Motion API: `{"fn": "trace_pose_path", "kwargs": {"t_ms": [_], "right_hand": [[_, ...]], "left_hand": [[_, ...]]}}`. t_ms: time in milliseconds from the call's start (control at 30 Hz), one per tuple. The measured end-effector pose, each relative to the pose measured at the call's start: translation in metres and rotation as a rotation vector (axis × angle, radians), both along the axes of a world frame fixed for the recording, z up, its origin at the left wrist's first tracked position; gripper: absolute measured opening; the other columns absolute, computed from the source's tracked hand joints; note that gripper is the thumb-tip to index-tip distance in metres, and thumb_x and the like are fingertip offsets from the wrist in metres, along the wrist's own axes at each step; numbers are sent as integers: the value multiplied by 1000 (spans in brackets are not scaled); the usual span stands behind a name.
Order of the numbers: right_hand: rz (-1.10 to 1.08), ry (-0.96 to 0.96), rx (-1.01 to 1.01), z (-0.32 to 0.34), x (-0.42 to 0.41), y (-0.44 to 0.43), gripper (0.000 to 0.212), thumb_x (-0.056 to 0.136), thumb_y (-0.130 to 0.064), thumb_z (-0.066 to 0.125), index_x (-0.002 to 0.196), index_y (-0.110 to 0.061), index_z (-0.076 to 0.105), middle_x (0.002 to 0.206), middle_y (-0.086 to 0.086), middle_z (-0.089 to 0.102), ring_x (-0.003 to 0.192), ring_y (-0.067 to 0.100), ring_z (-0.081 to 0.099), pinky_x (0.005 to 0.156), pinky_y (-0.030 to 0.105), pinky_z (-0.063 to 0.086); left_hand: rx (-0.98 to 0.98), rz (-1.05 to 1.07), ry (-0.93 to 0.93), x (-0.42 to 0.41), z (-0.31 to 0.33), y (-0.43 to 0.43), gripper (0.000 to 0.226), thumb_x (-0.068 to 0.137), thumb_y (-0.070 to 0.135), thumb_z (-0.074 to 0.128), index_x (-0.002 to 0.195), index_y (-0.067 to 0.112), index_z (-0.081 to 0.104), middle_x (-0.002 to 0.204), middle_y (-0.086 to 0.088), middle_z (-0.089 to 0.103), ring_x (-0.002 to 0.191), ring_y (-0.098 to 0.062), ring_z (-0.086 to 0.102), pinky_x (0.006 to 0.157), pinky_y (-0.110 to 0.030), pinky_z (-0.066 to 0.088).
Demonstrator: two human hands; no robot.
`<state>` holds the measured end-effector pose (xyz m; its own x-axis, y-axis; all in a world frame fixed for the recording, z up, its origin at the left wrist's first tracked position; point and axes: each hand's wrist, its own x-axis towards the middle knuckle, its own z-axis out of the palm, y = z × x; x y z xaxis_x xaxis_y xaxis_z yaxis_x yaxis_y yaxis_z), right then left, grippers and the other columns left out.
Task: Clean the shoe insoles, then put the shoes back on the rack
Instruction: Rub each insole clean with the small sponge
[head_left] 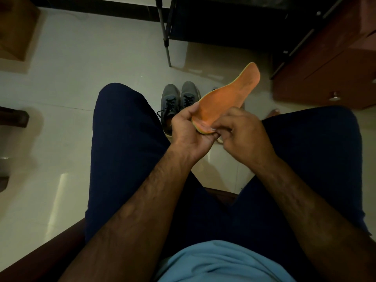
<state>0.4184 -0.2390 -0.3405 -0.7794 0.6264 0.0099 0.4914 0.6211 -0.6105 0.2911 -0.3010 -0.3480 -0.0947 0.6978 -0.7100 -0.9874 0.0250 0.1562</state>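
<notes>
An orange shoe insole [232, 92] with a pale edge is held up between my knees, its toe end pointing away to the upper right. My left hand [189, 131] grips its heel end from the left. My right hand [242, 131] pinches the same heel end from the right, fingertips on its near edge. Below the insole, two grey lace-up shoes [177, 102] stand side by side on the pale tiled floor, toes pointing away; my hands partly cover them. The shoe rack [223, 21], a dark metal frame, stands at the top of the head view.
A brown wooden cabinet [329, 64] with a round knob stands at the right beside the rack. A cardboard box [16, 31] sits at the top left. I am seated on a dark wooden seat [50, 259], legs in dark blue trousers.
</notes>
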Motion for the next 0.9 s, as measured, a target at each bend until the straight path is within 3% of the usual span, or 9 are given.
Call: {"fn": "trace_pose_path", "kwargs": {"t_ms": [167, 300, 433, 567, 700, 800, 900], "right_hand": [[-180, 60, -43, -6, -1, 12, 19, 84, 0, 72, 92, -13, 81, 96, 4, 71, 92, 23, 68, 81, 45, 57], [-8, 41, -6, -2, -1, -2, 19, 83, -2, 71, 94, -14, 81, 94, 5, 71, 91, 26, 67, 79, 44, 57], [-191, 46, -34, -7, -2, 11, 17, 84, -2, 73, 91, -14, 81, 96, 4, 73, 92, 23, 69, 83, 46, 57], [-18, 48, -3, -3, -4, -2, 18, 83, 0, 72, 93, -13, 81, 93, 6, 73, 90, 26, 68, 80, 44, 57], [-214, 13, -68, -6, -3, 10, 16, 86, -3, 73, 92, -15, 81, 98, 3, 73, 92, 22, 69, 84, 45, 58], [-71, 30, -44, -1, -6, -4, 19, 84, -2, 73, 94, -15, 82, 95, 3, 74, 89, 23, 69, 80, 43, 58], [-215, 104, -150, -1, -4, 0, 19, 82, 0, 75, 90, -16, 81, 91, -4, 75, 85, 12, 70, 81, 39, 59]], "left_hand": [[13, 38, -25, 0, 1, 1, 51, 96, 28, 50, 137, -2, 55, 141, -28, 57, 138, -43, 50, 120, -53, 31], [4, 22, -5, -1, 2, 1, 60, 90, 28, 52, 140, -4, 53, 141, -28, 57, 137, -43, 51, 119, -51, 32], [17, 49, -30, 2, 3, 2, 53, 84, 26, 56, 129, -2, 59, 140, -28, 58, 138, -43, 50, 121, -53, 28], [18, 22, -35, -1, -2, 0, 54, 97, 29, 49, 137, -5, 54, 141, -29, 57, 138, -44, 49, 121, -51, 29], [22, 38, -31, 1, -1, 2, 46, 97, 29, 50, 130, -2, 59, 141, -27, 57, 139, -43, 49, 122, -50, 24], [10, 42, -5, -1, -3, 0, 56, 92, 28, 53, 138, -4, 54, 145, -26, 53, 137, -41, 49, 113, -39, 27], [22, 37, -10, -1, 1, 1, 57, 92, 29, 52, 137, -5, 55, 144, -29, 54, 134, -44, 52, 104, -42, 36]]}}
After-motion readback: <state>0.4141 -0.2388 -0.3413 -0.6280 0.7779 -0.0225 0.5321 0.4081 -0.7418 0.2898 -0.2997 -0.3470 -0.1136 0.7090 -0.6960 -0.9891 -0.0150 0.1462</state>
